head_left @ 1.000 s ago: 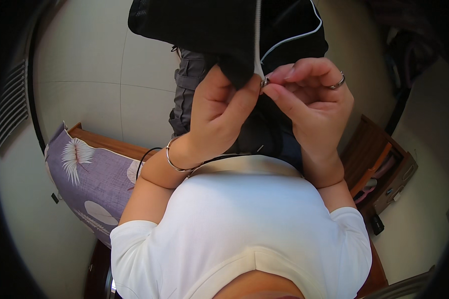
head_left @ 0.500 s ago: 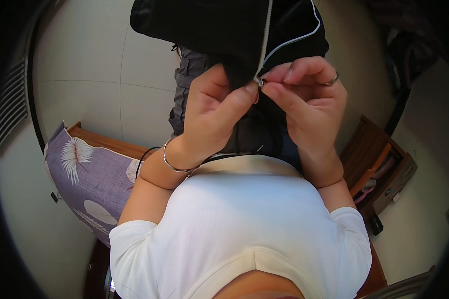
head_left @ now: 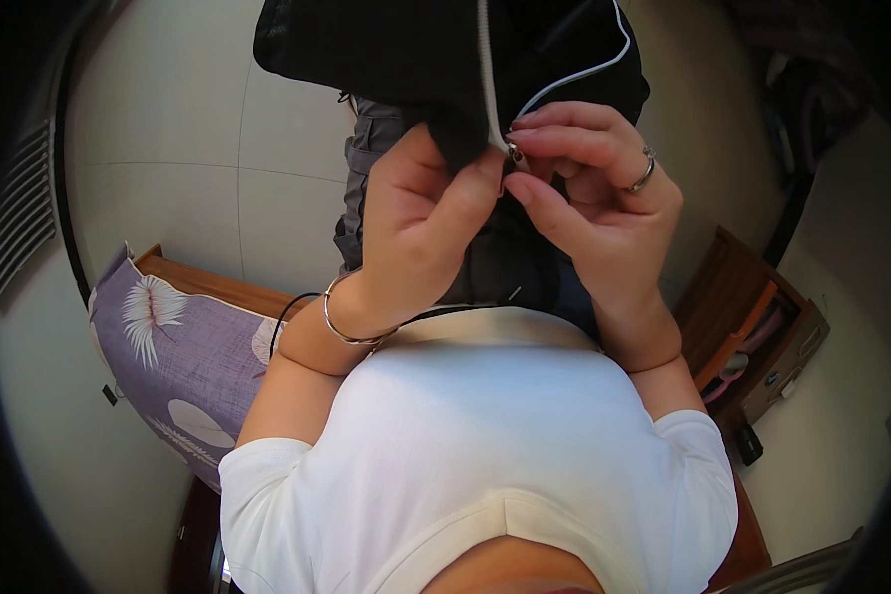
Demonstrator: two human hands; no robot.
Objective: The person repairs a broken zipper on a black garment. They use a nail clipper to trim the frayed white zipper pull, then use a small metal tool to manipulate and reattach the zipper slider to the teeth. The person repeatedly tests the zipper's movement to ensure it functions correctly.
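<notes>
Black cloth (head_left: pixel 376 45), apparently a garment, lies over my legs, with a white zipper tape (head_left: pixel 486 69) running down it. My left hand (head_left: pixel 431 213) is closed, pinching the tape's lower end and the cloth's corner between thumb and fingers. Beside that thumb is a small metal zipper slider (head_left: pixel 515 151). My right hand (head_left: pixel 604 178) curls around the slider, fingertips above it and thumb below. How firmly it grips is hard to see. A thin white edge (head_left: pixel 574 77) curves down the cloth toward the right fingers.
Grey trousers (head_left: pixel 371 148) show beneath the cloth. To the left, a purple leaf-patterned cover (head_left: pixel 198 337) drapes over wooden furniture (head_left: pixel 218 282). An open wooden drawer or cabinet (head_left: pixel 728 297) stands at the right. Pale floor tiles (head_left: pixel 158 119) extend at far left.
The zipper tape and my left fingertips have shifted slightly left. My right thumb and fingertips have spread further apart around the slider, showing more of it.
</notes>
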